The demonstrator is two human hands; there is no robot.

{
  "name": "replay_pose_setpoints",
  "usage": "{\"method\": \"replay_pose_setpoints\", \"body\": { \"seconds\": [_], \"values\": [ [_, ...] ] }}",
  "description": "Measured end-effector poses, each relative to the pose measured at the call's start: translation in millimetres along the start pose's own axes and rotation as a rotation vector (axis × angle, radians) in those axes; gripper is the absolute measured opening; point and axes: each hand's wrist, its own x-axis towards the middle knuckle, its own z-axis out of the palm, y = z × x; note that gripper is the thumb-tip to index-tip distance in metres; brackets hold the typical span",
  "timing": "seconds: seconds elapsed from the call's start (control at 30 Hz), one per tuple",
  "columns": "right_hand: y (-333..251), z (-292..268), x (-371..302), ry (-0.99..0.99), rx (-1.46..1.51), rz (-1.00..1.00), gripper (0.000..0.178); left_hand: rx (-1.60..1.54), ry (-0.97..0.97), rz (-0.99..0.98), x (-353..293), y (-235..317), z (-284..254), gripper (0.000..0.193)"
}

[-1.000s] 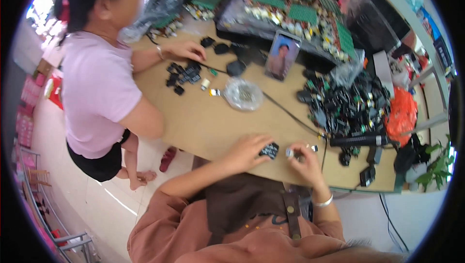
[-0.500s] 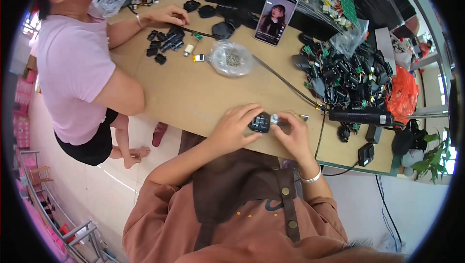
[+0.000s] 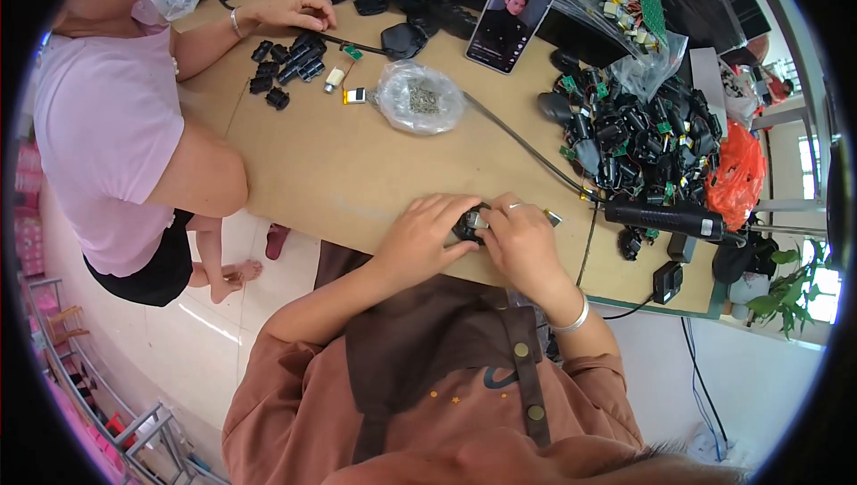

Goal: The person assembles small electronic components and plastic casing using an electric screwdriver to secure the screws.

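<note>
Near the table's front edge, my left hand (image 3: 421, 237) is closed round a small black plastic housing (image 3: 464, 228). The fingertips of my right hand (image 3: 528, 248) are pinched at the housing's right side, on a small silvery cylinder (image 3: 483, 218) that looks like a motor. Fingers partly cover both parts, so how deep the cylinder sits is hidden. Just beyond my right fingers lies a small yellow and silver piece (image 3: 553, 216). Further right a black electric screwdriver (image 3: 665, 217) lies on its side.
A big heap of black housings with wires and green boards (image 3: 638, 137) covers the table's right. Ahead lie a clear bag of screws (image 3: 420, 101) and a propped phone (image 3: 511, 20). At left, a co-worker's hand (image 3: 290, 12) rests by small black parts (image 3: 299, 58).
My right hand has moved left, bringing the silvery cylinder against the housing. The housing has tilted in my left hand. The whole view has shifted slightly.
</note>
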Motion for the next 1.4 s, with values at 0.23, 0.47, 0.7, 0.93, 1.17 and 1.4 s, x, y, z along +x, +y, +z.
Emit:
{"method": "replay_pose_setpoints", "body": {
  "seconds": [0.23, 0.47, 0.7, 0.93, 1.17, 1.4],
  "values": [
    [3, 4, 2, 0.010, -0.063, -0.053, 0.027, -0.044, 0.005, 0.020, 1, -3, -2, 0.046],
    [5, 2, 3, 0.029, 0.073, -0.045, 0.025, -0.050, 0.008, -0.003, 2, -3, -2, 0.047],
    [11, 2, 5, -0.028, 0.029, -0.085, 0.018, -0.050, 0.008, -0.018, 0, -4, -1, 0.046],
    [-20, 14, -12, 0.021, -0.536, -0.231, 0.025, -0.024, -0.020, 0.006, 0, -6, 0, 0.045],
    [21, -13, 0, -0.001, 0.034, -0.185, 0.029, -0.117, 0.028, -0.075, 2, -6, -3, 0.039],
    [11, 11, -14, 0.254, 0.234, 0.066, 0.020, -0.081, 0.109, -0.015, 8, -8, -3, 0.010]
  ]
}}
